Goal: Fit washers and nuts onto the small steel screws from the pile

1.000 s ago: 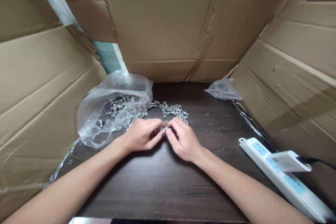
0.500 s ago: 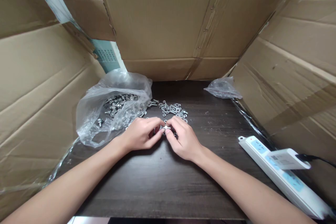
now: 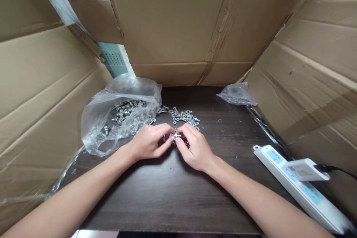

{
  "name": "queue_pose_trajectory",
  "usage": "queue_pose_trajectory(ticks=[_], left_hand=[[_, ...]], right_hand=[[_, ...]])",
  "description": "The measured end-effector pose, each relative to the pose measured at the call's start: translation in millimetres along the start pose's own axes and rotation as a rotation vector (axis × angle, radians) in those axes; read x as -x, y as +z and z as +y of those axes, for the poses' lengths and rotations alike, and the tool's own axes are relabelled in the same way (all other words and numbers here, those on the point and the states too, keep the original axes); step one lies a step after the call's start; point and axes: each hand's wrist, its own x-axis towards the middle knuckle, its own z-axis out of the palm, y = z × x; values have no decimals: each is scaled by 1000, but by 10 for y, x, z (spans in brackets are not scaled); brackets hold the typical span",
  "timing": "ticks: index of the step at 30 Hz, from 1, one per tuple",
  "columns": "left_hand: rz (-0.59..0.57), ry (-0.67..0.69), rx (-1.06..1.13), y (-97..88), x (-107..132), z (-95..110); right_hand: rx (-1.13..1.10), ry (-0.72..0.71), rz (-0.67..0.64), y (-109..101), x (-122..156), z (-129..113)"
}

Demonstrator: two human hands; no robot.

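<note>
A small silvery bolt [image 3: 178,135] is held between my two hands over the dark table, its shank pointing right. What looks like a nut or washer sits on it, too small to make out surely. My left hand [image 3: 150,142] pinches its left end between thumb and forefinger, hiding the head. From the right, my right hand [image 3: 196,148] closes thumb and fingertips around the same bolt. Just beyond the fingers lies a loose pile of bolts, nuts and washers [image 3: 184,116]. A few small metal parts beneath the right fingers are partly hidden.
At the left, an open clear plastic bag [image 3: 93,119] holds many bolt assemblies [image 3: 125,111]. A smaller plastic bag [image 3: 237,94] lies at the back right. A white power strip [image 3: 301,189] with a plugged-in adapter [image 3: 308,169] runs along the right. Cardboard walls [image 3: 178,26] enclose the table [image 3: 167,193].
Both hands stay in almost the same place, still on the bolt. Only slight finger movement shows, and the bolt's metal is a little more visible between the fingertips.
</note>
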Motion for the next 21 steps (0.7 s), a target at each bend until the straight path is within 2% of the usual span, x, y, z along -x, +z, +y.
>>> queue_pose_trajectory(ticks=[21], left_hand=[[-41, -27, 15, -12, -7, 15]], right_hand=[[17, -9, -15, -2, -3, 9]])
